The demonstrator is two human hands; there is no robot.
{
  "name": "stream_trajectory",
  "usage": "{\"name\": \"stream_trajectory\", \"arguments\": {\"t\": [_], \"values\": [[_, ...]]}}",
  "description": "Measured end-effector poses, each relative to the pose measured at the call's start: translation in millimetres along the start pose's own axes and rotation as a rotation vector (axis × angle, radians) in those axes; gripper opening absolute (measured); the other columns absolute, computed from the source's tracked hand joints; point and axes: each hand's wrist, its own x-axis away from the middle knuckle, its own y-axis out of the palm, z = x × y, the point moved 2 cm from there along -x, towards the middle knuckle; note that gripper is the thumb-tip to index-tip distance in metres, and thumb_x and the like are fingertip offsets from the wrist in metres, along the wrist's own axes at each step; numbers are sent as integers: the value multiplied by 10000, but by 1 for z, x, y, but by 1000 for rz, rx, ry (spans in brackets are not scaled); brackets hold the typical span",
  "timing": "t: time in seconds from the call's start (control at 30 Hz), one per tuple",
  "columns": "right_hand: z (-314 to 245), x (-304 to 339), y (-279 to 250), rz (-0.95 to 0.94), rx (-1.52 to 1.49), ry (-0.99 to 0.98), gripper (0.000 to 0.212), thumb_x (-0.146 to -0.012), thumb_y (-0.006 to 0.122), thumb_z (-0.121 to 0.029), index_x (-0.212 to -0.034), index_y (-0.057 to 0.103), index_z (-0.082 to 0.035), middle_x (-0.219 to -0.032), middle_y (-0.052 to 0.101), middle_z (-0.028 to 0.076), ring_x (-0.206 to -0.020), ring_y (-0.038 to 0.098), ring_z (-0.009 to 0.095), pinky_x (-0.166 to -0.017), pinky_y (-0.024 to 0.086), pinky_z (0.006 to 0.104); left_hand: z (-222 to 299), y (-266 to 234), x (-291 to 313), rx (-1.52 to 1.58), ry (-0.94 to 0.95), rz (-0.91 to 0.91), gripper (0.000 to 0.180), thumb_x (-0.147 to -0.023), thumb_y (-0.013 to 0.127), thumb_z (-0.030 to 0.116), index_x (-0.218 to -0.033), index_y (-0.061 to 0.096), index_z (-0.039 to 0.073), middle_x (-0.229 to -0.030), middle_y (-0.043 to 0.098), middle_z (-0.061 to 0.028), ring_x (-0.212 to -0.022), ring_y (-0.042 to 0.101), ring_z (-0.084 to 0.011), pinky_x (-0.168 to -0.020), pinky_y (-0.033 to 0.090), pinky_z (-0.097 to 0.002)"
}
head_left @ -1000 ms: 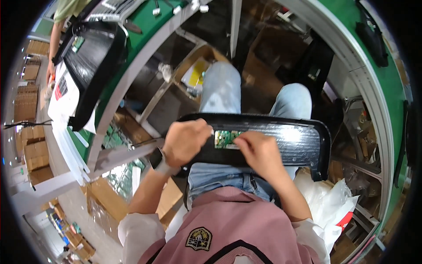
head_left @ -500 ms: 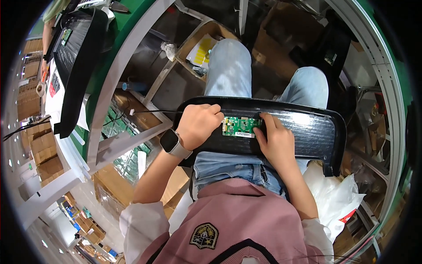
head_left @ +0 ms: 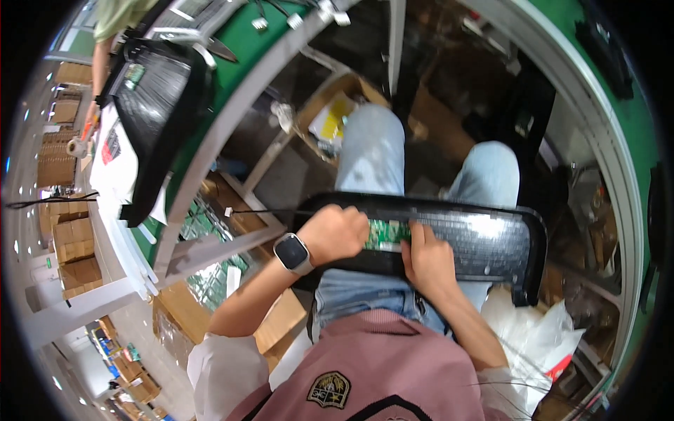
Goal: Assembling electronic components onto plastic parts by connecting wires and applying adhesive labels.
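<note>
A long black plastic housing [head_left: 484,245] with a shiny inner face lies across my lap. Against that inner face, between my hands, is a green circuit board [head_left: 386,233] with small components. My left hand [head_left: 335,235] is closed at the board's left end; its fingertips are hidden, so whatever it pinches is out of sight. A thin black cable [head_left: 270,210] with a white plug stretches left from beside that hand. My right hand [head_left: 428,261] grips the board's right edge with thumb and forefinger.
Another black housing [head_left: 158,105] with a board in it rests on the green bench [head_left: 242,59] at upper left, near another person's arm [head_left: 100,67]. An open cardboard box [head_left: 361,88] stands beyond my knees. Bagged green boards [head_left: 210,270] lie at left; white plastic [head_left: 516,330] at right.
The housing, the board and both hands now appear lower in the view, as does the bench. My left hand covers more of the board's left end, while my right fingers have curled closer.
</note>
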Motion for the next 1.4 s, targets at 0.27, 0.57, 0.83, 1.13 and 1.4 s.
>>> {"name": "stream_trajectory", "arguments": {"t": [0.27,0.57,0.83,1.13,1.4], "values": [[7,7,9,-52,44,72,378,-829,655,-126,-1121,536,82,-902,595,234,-615,625,401,-537,516,473,-10,19,-16,-7,305,248,386,-775,585,215,-1116,627,39,-709,491,1,-650,530,-146,-525,412,-278],[1,-37,-46,-197,23,-117,292,-820,692,-210,-1009,619,0,-743,671,194,-671,665,373,-592,530,468,-1,-34,-11,-132,198,128,131,-738,605,220,-799,610,104,-839,519,-14,-847,522,-185,-692,417,-296],[-107,-149,-133,-27,-261,-472,74,-810,695,-55,-872,680,-18,-649,620,128,-523,616,242,-511,471,320,-27,-229,137,-296,-1022,1130,156,-845,556,1,-964,656,15,-877,670,-150,-768,643,-304,-668,510,-358],[-231,-177,-106,80,-424,-1010,71,-820,682,-58,-884,656,-45,-726,643,90,-600,646,257,-538,502,328,-168,-179,224,-89,-1313,211,401,-787,713,246,-1157,658,100,-1084,653,-109,-1026,617,-301,-852,514,-412],[-254,-194,-74,328,86,-1183,454,-791,673,-150,-1217,543,-57,-929,582,48,-800,602,225,-714,455,401,-158,-184,207,-432,-907,561,148,-803,712,179,-899,674,73,-968,651,-89,-902,636,-297,-753,518,-401]]}}
